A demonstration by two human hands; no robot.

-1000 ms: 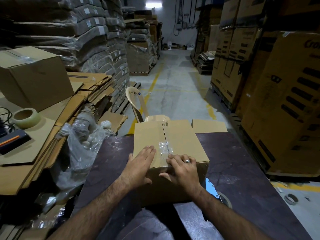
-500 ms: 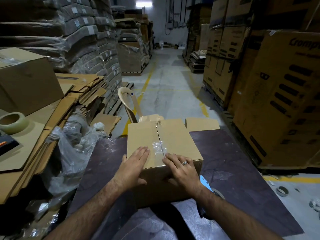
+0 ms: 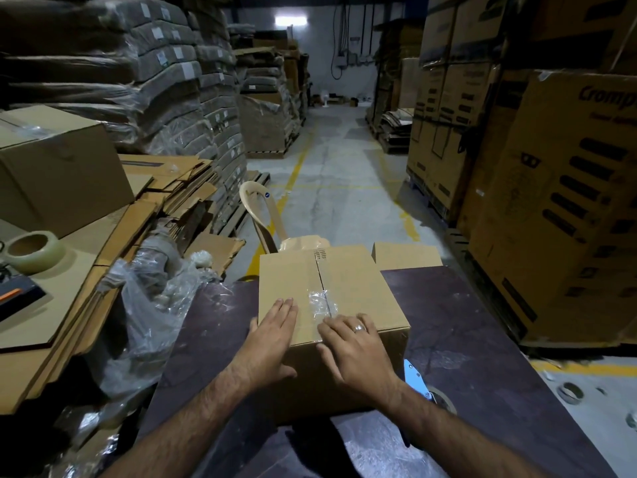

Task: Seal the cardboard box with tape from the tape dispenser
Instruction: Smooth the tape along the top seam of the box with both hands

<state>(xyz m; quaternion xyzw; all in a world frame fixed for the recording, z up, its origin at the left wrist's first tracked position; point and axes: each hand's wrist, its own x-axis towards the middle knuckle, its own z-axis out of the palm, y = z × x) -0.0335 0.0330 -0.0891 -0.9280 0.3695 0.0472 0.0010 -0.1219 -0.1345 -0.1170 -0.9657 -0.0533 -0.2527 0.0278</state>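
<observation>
A brown cardboard box (image 3: 358, 288) stands on the dark table (image 3: 482, 339), its top flaps closed with a seam down the middle. A short strip of clear tape (image 3: 319, 301) covers the near part of the seam. My left hand (image 3: 272, 343) lies flat on the box's near left edge, fingers spread on the top. My right hand (image 3: 355, 350), with a ring, presses flat over the near edge just right of the tape. The blue tape dispenser (image 3: 422, 381) lies on the table behind my right wrist, partly hidden by it.
Crumpled clear plastic (image 3: 144, 326) hangs off the table's left side. A loose tape roll (image 3: 32, 251) sits on flat cardboard sheets at left, near a closed box (image 3: 58, 167). A beige plastic chair (image 3: 272, 222) stands beyond the table. Printed cartons (image 3: 565, 201) line the right.
Both hands stay flat on the box's near edge; my right hand has slid slightly down over the edge. The view has shifted a little; box and dispenser rest in place.
</observation>
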